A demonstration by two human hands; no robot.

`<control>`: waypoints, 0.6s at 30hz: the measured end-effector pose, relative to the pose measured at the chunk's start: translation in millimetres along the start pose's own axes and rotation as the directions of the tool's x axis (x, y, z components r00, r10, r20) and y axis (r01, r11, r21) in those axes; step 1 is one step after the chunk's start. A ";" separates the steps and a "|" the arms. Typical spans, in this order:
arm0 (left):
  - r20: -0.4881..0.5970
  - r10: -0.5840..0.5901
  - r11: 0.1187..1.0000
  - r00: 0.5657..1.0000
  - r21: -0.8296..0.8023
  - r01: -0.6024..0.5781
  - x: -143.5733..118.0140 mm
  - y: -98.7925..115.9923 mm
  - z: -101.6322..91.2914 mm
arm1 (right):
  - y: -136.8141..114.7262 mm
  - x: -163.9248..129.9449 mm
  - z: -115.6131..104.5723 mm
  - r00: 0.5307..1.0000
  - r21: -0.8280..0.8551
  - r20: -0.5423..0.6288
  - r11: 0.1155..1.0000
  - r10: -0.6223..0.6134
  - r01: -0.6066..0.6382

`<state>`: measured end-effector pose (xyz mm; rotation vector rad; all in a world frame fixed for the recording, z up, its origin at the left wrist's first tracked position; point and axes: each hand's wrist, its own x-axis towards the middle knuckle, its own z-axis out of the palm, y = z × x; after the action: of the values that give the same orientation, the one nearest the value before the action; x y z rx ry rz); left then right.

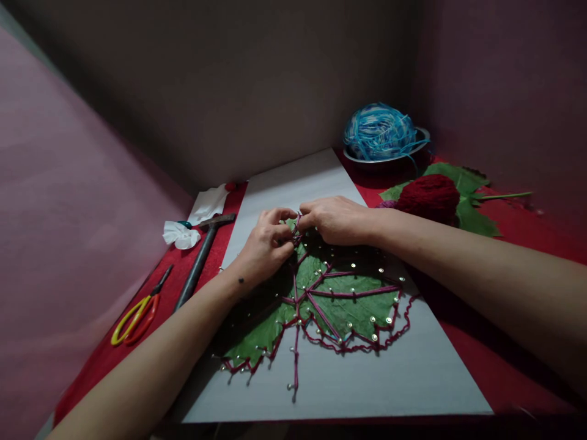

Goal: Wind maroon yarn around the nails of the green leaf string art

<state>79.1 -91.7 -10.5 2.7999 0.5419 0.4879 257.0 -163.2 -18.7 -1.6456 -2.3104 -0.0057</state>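
Lying on red tabletop (pixel 504 366); grey board (pixel 413 379).

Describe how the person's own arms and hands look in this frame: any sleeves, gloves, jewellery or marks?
Both forearms are bare as far as the frame shows, with no sleeves visible. The left hand and right hand wear no gloves, and no rings, watch or bracelet can be seen. One small dark mark sits near the left wrist; whether it is a mole or a tattoo cannot be told. The nails are too small to judge.
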 end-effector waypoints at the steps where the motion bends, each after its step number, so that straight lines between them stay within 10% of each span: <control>1: 0.024 0.049 0.999 0.999 0.015 -0.049 -0.1 0.3 -0.4 | -0.1 -0.1 0.1 1.000 0.004 -0.010 1.000 0.000 0.000; 18: 0.032 -0.019 0.999 0.999 0.038 0.017 0.4 -1.1 -3.6 | -3.5 1.5 -2.7 0.997 -0.016 0.083 1.000 0.002 -0.001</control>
<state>77.8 -90.0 -7.4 2.8305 0.5746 0.4323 254.0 -163.5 -15.1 -1.6859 -2.3757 0.0450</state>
